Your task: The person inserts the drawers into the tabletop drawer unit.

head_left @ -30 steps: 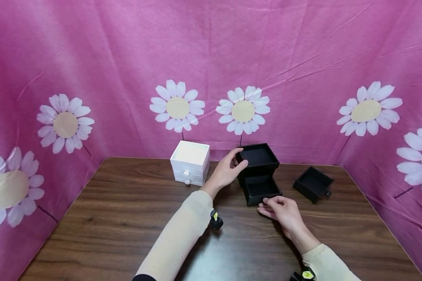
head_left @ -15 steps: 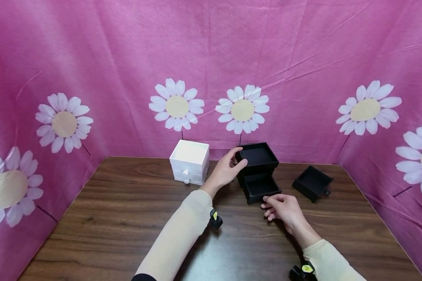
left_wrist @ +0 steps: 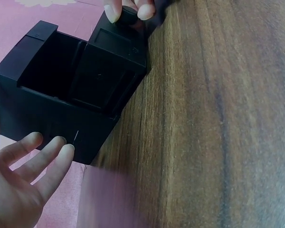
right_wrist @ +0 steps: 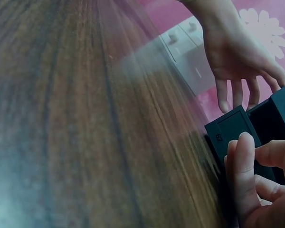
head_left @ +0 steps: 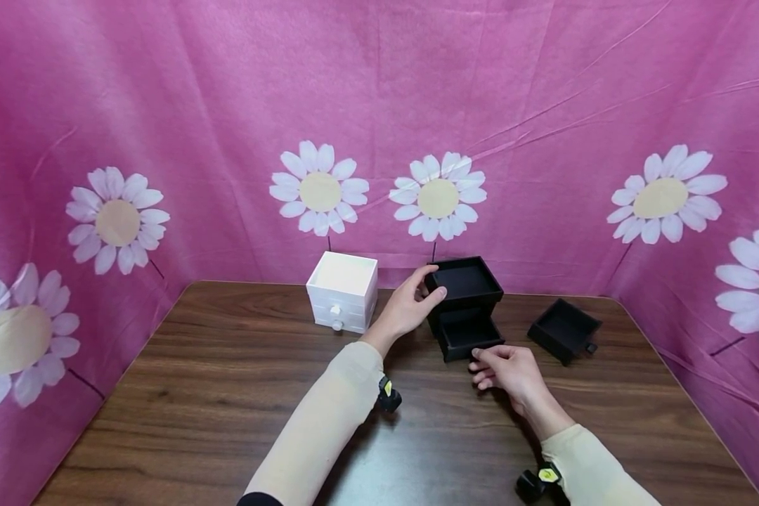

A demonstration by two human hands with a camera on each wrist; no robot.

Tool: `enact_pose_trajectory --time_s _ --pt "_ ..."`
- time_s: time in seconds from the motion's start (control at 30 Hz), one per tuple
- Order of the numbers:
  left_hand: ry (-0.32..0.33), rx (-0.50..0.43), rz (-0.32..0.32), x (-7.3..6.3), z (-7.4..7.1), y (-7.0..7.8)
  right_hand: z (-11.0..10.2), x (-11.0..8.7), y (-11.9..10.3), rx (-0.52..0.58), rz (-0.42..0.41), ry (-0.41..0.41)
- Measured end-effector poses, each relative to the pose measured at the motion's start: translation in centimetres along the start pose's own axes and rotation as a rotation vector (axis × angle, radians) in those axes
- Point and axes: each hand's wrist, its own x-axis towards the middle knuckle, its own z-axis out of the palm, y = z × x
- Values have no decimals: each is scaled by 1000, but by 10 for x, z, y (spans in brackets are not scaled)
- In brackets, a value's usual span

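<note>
Wisely pinching likely light, stiff, rectangular black drawer (left_wrist: 115, 43) by round black knob (left_wrist: 128, 16) in right hand (head_left: 512, 372), with left hand (head_left: 410, 306) spread against boxy black cabinet (head_left: 471, 298).

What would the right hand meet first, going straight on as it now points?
Probably the front of the partly open black drawer, since the right hand pinches its knob; exact depth is unclear.

Cream sleeves (head_left: 322, 414); black wrist cameras (head_left: 390, 403), yellow markings (head_left: 548, 475); black band (head_left: 259, 500) on left sleeve.

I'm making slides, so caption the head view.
Left hand rests against a black cabinet, right hand at its open lower drawer; white cabinet left, loose black drawer right.
</note>
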Motion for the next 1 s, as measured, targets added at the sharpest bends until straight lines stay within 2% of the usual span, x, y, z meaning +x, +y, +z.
enact_pose_trajectory --time_s 0.43,1.0 --pt "-7 4 -8 -1 1 4 0 7 -1 10 -7 5" --pt "2 2 0 0 1 2 4 18 -6 47 -8 -5"
